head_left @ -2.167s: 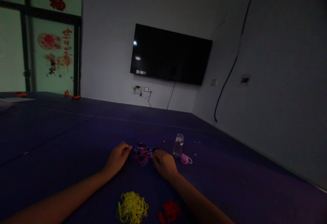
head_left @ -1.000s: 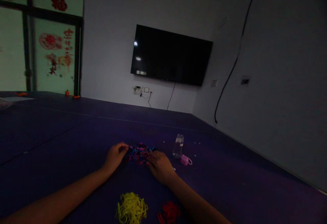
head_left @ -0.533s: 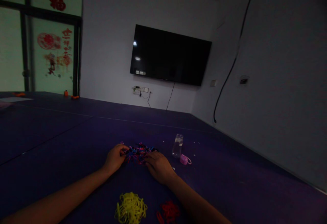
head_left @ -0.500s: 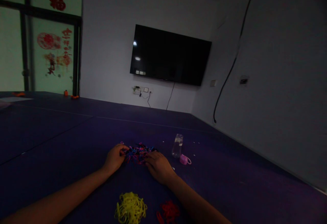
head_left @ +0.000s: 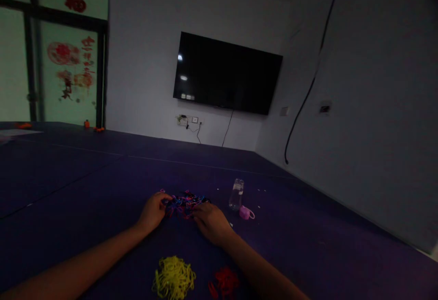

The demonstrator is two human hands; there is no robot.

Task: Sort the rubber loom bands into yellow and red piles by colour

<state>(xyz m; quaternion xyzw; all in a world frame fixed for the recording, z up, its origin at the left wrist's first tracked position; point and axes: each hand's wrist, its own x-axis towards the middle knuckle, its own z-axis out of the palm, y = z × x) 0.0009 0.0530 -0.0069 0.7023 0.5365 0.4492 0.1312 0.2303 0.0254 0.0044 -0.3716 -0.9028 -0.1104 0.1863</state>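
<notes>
A loose pile of small rubber bands (head_left: 185,203) in blue, pink, purple and dark colours lies on the dark purple tabletop. At its left edge my left hand (head_left: 152,210) has its fingers curled and closed on bands; the fingertips are partly hidden. My right hand (head_left: 212,221) rests at the right side of the pile, fingers bent down and closed among the bands, their tips hard to see in the dim light. Closer to me, between my forearms, sits a heap of yellow rubber bands (head_left: 174,278). Beside it is a smaller heap of red rubber bands (head_left: 226,282), near my right forearm.
A clear bottle (head_left: 236,195) stands right of the pile, with a pink looped cap (head_left: 245,213) beside it. White scraps are scattered nearby. Orange objects (head_left: 99,129) and a pale sheet (head_left: 18,132) lie at the far left. A television (head_left: 227,74) hangs on the wall.
The view has shifted very slightly. Both hands stay at the mixed pile in nearly the same pose, and the heaps have not visibly changed.
</notes>
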